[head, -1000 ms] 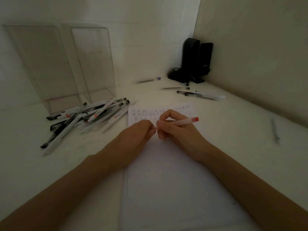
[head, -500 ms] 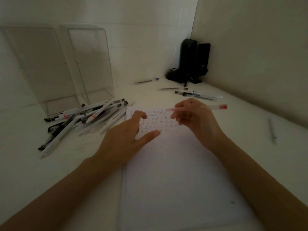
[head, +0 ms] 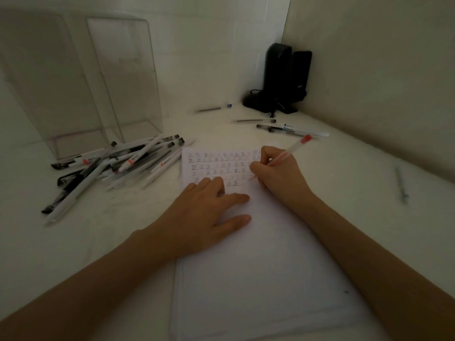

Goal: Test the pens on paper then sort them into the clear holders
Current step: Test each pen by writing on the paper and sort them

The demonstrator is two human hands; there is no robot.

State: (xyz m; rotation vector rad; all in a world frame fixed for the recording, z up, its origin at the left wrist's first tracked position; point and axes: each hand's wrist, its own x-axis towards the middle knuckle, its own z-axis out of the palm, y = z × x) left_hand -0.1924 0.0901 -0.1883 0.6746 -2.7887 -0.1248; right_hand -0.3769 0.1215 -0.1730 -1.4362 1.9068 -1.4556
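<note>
Gripping a red-capped clear plastic pen (head: pixel 291 150), my right hand (head: pixel 275 175) writes; left hand (head: pixel 206 212), flat, pins white paper (head: pixel 258 279); slippage would smear ink.

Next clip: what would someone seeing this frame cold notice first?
The right hand at centre grips a red-capped pen, tip down at the paper beside rows of test marks, while the left hand presses the sheet flat. At left, a heap of pens lies before two clear holders with no pens visible inside.
</note>
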